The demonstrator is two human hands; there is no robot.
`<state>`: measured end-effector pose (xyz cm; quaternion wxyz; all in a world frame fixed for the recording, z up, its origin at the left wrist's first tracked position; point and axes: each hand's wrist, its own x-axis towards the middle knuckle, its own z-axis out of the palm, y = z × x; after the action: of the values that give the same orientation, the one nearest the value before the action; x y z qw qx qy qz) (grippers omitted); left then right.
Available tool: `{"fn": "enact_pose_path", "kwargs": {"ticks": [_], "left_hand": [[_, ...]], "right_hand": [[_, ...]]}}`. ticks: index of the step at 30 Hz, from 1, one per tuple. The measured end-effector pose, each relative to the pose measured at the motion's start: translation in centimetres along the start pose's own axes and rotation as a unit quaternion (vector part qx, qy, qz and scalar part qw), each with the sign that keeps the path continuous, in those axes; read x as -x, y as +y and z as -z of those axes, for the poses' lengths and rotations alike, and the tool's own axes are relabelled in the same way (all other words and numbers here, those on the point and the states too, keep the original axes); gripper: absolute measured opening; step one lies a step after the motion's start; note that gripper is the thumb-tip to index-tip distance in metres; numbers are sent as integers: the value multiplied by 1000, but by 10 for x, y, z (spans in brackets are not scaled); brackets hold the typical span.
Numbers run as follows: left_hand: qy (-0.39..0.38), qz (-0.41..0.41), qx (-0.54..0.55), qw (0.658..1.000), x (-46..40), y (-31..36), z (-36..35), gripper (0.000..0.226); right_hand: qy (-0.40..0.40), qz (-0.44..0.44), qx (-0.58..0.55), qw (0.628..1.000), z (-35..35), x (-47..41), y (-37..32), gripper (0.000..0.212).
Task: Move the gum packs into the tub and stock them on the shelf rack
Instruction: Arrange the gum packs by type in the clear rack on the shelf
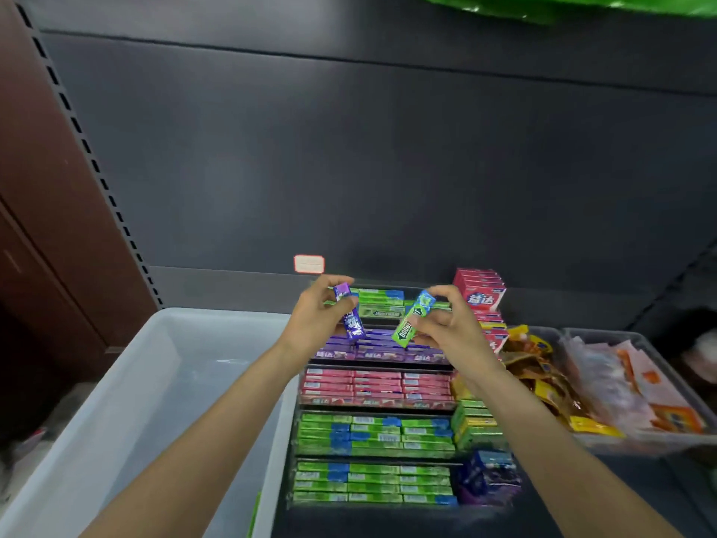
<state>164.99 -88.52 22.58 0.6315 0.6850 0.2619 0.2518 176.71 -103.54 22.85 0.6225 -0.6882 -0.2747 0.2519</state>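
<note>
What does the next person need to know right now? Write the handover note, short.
Left hand: holds a purple gum pack above the rack.
Right hand: holds a green gum pack beside it.
Rack: rows of purple, pink and green packs already fill its tiers; red boxes are stacked at its right end.
Tub, left of the rack: looks nearly empty, with one green edge at its near right corner.
Done: most tiers look stocked.
Left: place the two held packs, purple probably with purple and green with green.
</note>
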Motion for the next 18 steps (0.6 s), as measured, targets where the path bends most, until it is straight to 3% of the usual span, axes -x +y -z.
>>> {"fn": "enact_pose_path", "kwargs": {"ticks": [9, 13, 18], "left_hand": [[-66, -39, -121, 990, -23, 12, -43, 20], [-41, -32, -76, 996, -31, 14, -51, 16], [23, -14, -56, 998, -43, 12, -54, 19]], "right_hand": [[43, 35, -66, 996, 32, -23, -4, 18], [65, 73, 27, 995, 43, -30, -5, 17], [103, 76, -4, 992, 55, -37, -6, 8]]}}
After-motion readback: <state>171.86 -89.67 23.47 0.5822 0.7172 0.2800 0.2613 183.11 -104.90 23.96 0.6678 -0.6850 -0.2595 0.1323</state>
